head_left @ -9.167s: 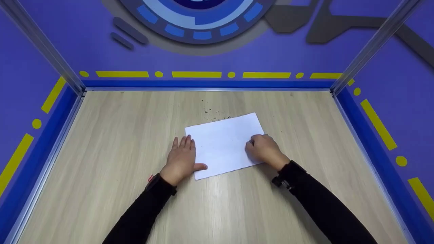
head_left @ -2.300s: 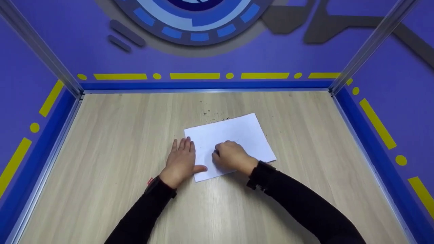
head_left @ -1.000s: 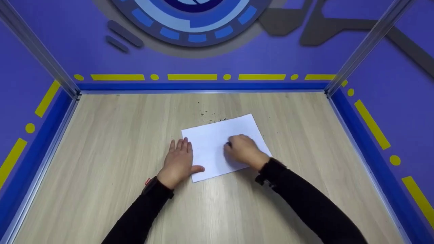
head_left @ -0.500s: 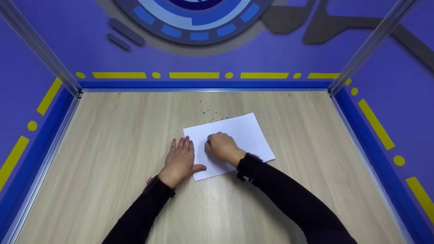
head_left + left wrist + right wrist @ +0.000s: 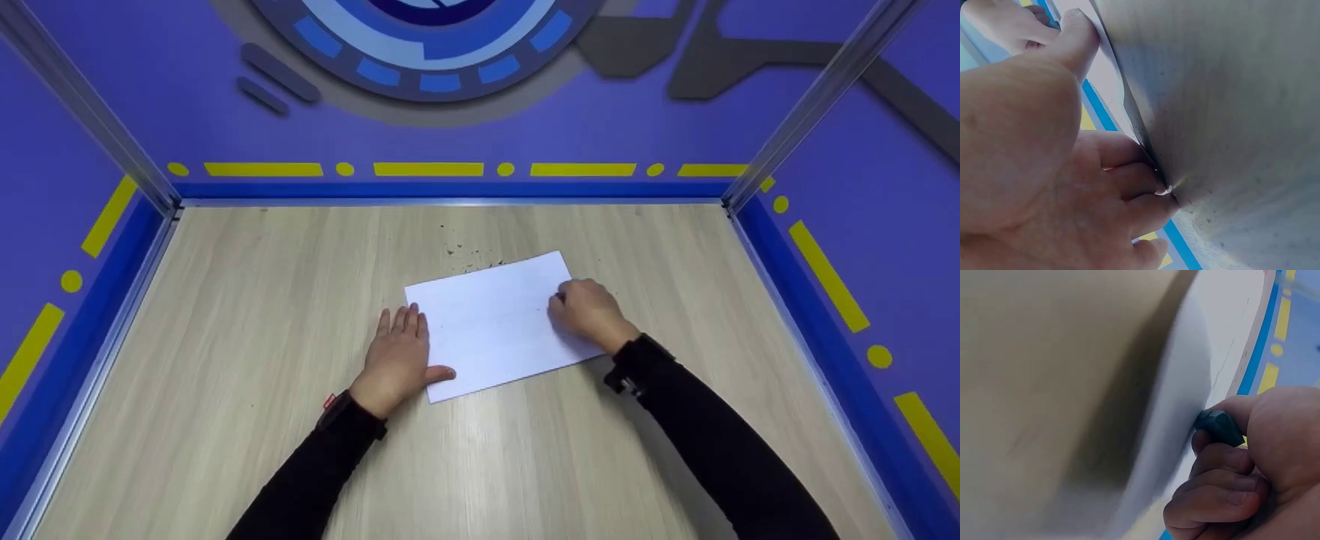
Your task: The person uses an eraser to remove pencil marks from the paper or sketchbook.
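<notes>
A white sheet of paper (image 5: 487, 330) lies slightly turned on the wooden table, with a very faint line and small specks on it. My left hand (image 5: 397, 356) lies flat over its left edge, fingers straight and thumb spread onto the paper. At the paper's right side, my right hand (image 5: 589, 311) pinches a small dark blue-green block (image 5: 1220, 427) between thumb and index finger, the other fingers curled. In the right wrist view one end of the block meets the paper; the head view mostly hides it behind the fingers.
Dark crumbs (image 5: 459, 247) are scattered on the table (image 5: 300, 262) just behind the paper's far edge. Blue-purple walls (image 5: 480, 139) with yellow markings enclose the table at the back and both sides, with metal rails along the edges.
My right hand has swept left and right across the paper with the block, and has just moved from near the left hand to the right edge. The left hand stays put.
</notes>
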A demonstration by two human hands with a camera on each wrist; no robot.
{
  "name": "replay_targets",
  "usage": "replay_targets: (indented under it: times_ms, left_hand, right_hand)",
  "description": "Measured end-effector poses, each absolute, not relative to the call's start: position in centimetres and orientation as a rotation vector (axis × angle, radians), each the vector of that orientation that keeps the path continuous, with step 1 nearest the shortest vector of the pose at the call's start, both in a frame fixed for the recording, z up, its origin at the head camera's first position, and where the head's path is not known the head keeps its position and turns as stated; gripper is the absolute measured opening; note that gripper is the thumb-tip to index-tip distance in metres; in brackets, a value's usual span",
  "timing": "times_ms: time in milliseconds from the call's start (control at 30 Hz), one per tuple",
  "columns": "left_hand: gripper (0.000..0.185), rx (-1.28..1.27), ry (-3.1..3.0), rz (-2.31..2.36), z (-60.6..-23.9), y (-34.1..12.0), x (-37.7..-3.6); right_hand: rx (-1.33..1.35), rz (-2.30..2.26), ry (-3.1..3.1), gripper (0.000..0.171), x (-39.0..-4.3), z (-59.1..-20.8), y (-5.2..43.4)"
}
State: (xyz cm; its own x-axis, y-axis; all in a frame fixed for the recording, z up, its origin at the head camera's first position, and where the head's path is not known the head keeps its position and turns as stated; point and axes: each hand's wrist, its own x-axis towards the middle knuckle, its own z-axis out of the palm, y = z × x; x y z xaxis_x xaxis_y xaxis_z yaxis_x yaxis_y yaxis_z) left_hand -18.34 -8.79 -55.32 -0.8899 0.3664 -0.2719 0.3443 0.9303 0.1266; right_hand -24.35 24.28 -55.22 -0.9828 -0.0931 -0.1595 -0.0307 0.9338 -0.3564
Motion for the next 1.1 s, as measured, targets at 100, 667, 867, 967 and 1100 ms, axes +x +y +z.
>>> replay_targets:
  times_ms: [100,667,867,967,1100]
  left_hand:
    - [0.118,0.528,2.793,0.110,-55.3,-8.7,-18.3]
    - [0.118,0.548,2.827,0.112,-55.3,-8.8,-18.4]
    - [0.118,0.555,2.838,0.089,-55.2,-9.1,-18.5]
    - [0.117,0.563,2.836,0.108,-55.2,-9.1,-18.5]
    - [0.117,0.563,2.826,0.127,-55.2,-8.9,-18.3]
  right_hand:
    - [-0.084,-0.518,2.932,0.030,-24.2,-55.2,25.1]
    - [-0.148,-0.513,2.870,0.035,-24.3,-54.3,18.3]
    - [-0.316,-0.407,2.870,0.036,-25.0,-54.3,11.0]
    - [-0.367,-0.370,2.861,0.038,-25.1,-54.8,8.3]
    - [-0.387,-0.357,2.864,0.036,-25.4,-55.5,7.1]
